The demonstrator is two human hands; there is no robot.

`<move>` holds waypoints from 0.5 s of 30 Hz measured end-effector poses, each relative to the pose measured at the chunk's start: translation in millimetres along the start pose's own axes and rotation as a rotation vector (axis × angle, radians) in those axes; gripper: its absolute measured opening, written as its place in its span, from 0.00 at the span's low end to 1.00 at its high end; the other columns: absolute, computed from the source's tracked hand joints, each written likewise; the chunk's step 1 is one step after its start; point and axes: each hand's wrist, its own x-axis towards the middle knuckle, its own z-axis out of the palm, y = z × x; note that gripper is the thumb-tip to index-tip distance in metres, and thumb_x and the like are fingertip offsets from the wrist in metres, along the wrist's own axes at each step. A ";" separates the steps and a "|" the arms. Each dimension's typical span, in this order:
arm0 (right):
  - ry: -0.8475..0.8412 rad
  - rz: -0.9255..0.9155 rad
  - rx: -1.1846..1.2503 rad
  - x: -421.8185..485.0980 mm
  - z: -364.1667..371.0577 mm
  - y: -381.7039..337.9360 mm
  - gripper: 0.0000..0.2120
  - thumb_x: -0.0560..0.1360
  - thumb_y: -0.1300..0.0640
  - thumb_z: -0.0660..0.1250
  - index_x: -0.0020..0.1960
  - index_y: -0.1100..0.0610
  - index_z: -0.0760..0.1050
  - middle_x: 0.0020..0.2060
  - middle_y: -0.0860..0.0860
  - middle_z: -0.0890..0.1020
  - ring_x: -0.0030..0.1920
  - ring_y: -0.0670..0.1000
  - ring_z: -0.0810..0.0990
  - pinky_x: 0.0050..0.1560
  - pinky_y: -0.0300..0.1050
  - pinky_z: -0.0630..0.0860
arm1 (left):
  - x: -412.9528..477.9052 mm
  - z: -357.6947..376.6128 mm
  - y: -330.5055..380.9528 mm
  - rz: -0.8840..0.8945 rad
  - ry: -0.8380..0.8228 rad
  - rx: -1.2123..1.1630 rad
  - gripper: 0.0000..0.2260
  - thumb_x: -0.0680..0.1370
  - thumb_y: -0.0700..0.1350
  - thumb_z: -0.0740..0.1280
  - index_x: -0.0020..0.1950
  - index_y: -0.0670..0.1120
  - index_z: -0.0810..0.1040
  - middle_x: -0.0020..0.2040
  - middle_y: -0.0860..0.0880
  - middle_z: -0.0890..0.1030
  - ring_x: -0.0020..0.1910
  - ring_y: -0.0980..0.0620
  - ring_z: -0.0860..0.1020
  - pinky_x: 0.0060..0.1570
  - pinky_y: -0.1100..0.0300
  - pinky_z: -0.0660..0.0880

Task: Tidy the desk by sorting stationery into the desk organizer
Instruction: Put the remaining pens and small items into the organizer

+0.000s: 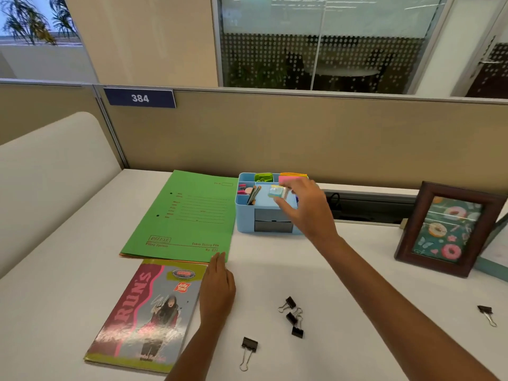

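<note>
A light blue desk organizer (243, 215) stands at the back of the white desk, holding pens, a green clip and pink and orange sticky notes (292, 177). My right hand (305, 207) reaches over its top and pinches a small pale block (276, 191), maybe an eraser, above the organizer's flat top. My left hand (217, 290) rests flat on the desk by the notebook's right edge. Black binder clips lie loose on the desk: a cluster of three (292, 316), one near the front (248, 351) and one far right (487, 314).
A green file folder (184, 215) lies left of the organizer. Below it sits a glossy notebook (145, 314). A dark wooden picture frame (446, 229) leans at the right. A beige cubicle partition (275, 138) closes the back of the desk.
</note>
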 end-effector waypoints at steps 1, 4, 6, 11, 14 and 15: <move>-0.012 0.004 -0.020 14.1 4.4 -4.6 0.14 0.70 0.54 0.67 0.53 0.59 0.77 0.45 0.56 0.79 0.47 0.57 0.76 0.46 0.47 0.68 | -0.6 -1.9 1.2 -0.027 0.049 -0.067 0.20 0.76 0.39 0.52 0.65 0.34 0.71 0.64 0.36 0.74 0.64 0.38 0.72 0.62 0.50 0.68; -0.089 0.030 -0.091 46.3 21.7 -16.5 0.14 0.72 0.54 0.67 0.55 0.58 0.76 0.49 0.57 0.78 0.53 0.58 0.74 0.50 0.49 0.66 | -3.9 -9.0 3.9 -0.083 0.133 -0.232 0.23 0.74 0.42 0.51 0.68 0.38 0.68 0.67 0.40 0.71 0.67 0.43 0.68 0.64 0.59 0.62; -0.167 0.044 -0.146 59.9 34.6 -22.3 0.15 0.73 0.53 0.65 0.57 0.57 0.75 0.53 0.56 0.77 0.57 0.57 0.72 0.54 0.49 0.66 | -4.4 -11.4 4.8 -0.101 0.158 -0.306 0.25 0.73 0.43 0.50 0.68 0.39 0.68 0.66 0.41 0.72 0.67 0.44 0.69 0.62 0.62 0.62; -0.324 0.130 -0.259 79.6 59.5 -33.9 0.11 0.73 0.56 0.64 0.53 0.59 0.77 0.52 0.56 0.79 0.57 0.57 0.72 0.55 0.49 0.67 | -5.1 -13.4 4.1 -0.115 0.178 -0.406 0.24 0.73 0.43 0.51 0.67 0.39 0.70 0.65 0.41 0.73 0.63 0.51 0.69 0.61 0.64 0.62; -0.380 0.277 -0.257 89.4 67.8 -36.1 0.10 0.71 0.59 0.64 0.50 0.60 0.77 0.51 0.57 0.80 0.56 0.58 0.74 0.56 0.50 0.67 | -5.0 -12.9 2.2 -0.130 0.173 -0.425 0.24 0.73 0.43 0.50 0.67 0.39 0.70 0.65 0.42 0.73 0.63 0.52 0.69 0.61 0.68 0.61; -0.408 0.326 -0.255 92.3 69.6 -36.7 0.10 0.71 0.59 0.64 0.51 0.59 0.77 0.52 0.57 0.80 0.57 0.58 0.74 0.57 0.50 0.67 | -4.6 -12.5 1.7 -0.134 0.172 -0.428 0.24 0.73 0.43 0.50 0.67 0.39 0.70 0.65 0.42 0.73 0.63 0.52 0.69 0.60 0.70 0.61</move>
